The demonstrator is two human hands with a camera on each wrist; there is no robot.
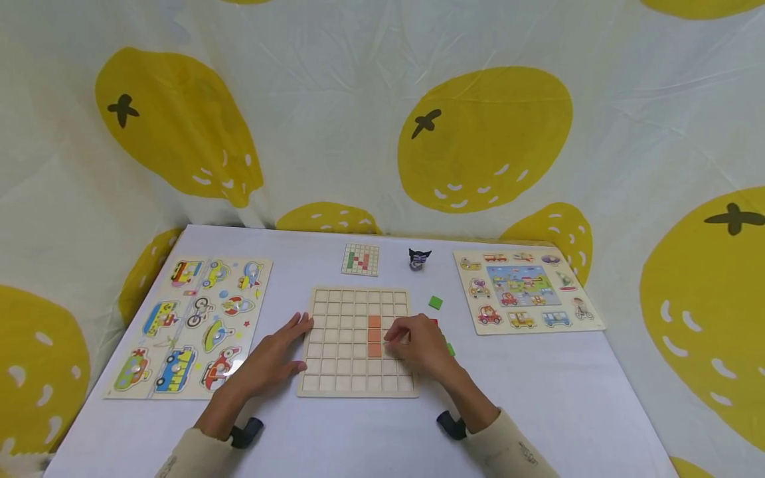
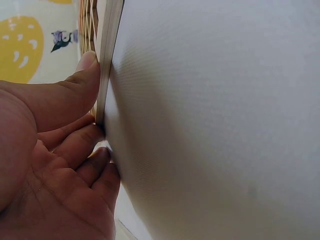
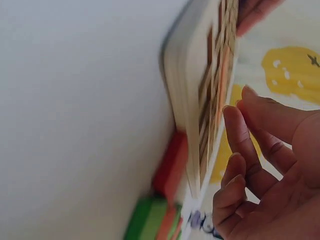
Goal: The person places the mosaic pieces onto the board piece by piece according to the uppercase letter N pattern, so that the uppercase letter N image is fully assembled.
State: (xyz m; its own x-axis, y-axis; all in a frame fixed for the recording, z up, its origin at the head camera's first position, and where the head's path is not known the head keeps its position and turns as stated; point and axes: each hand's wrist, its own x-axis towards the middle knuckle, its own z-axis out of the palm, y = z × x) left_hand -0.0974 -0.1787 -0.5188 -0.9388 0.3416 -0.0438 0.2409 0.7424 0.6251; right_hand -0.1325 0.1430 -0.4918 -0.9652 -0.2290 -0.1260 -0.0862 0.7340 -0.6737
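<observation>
A wooden grid board [image 1: 358, 393] lies flat, with three orange square tiles [image 1: 374, 335] set in a column of its cells. My left hand [image 1: 269, 362] rests against the board's left edge, thumb and fingertips touching it; in the left wrist view the thumb [image 2: 88, 62] presses at the edge. Over the right part of the board, beside the orange tiles, is my right hand [image 1: 421, 342]. Its thumb and forefinger tips are close together in the right wrist view, the other fingers [image 3: 235, 167] loosely bent, and no tile shows between them.
Right of the board lie a green tile [image 1: 435, 303], a red tile [image 3: 171, 162] and more green and orange pieces [image 3: 150, 220]. A small pattern card [image 1: 360, 259] and a dark figurine [image 1: 417, 259] stand behind. Vehicle puzzle boards flank it, left [image 1: 206, 318] and right [image 1: 526, 292].
</observation>
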